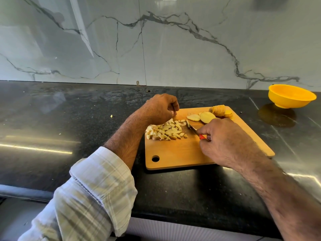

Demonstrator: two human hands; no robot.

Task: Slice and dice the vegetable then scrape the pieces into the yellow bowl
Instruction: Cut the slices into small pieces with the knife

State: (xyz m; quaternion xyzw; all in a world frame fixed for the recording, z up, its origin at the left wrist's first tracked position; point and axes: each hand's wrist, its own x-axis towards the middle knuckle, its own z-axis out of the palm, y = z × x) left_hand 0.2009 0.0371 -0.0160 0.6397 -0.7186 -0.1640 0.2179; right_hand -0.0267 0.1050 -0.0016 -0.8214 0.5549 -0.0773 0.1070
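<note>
On the dark worktop (69,119) lies a wooden board (173,153). The right hand (224,141) grips the knife (194,129), its blade pointing at the diced pile (165,130). The left hand (160,108), loosely curled and holding nothing, hovers behind the pile. Uncut slices (206,117) wait beyond the blade; the yellow bowl (291,96) stands far right.

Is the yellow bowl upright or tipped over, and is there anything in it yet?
Upright: the yellow bowl stands on its base, rim up. The visible inner wall is bare, but the bottom is hidden, so its contents cannot be told.

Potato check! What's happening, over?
Right hand grips knife; left hand curled above diced pile. Slices uncut. Yellow bowl empty, path clear.
</note>
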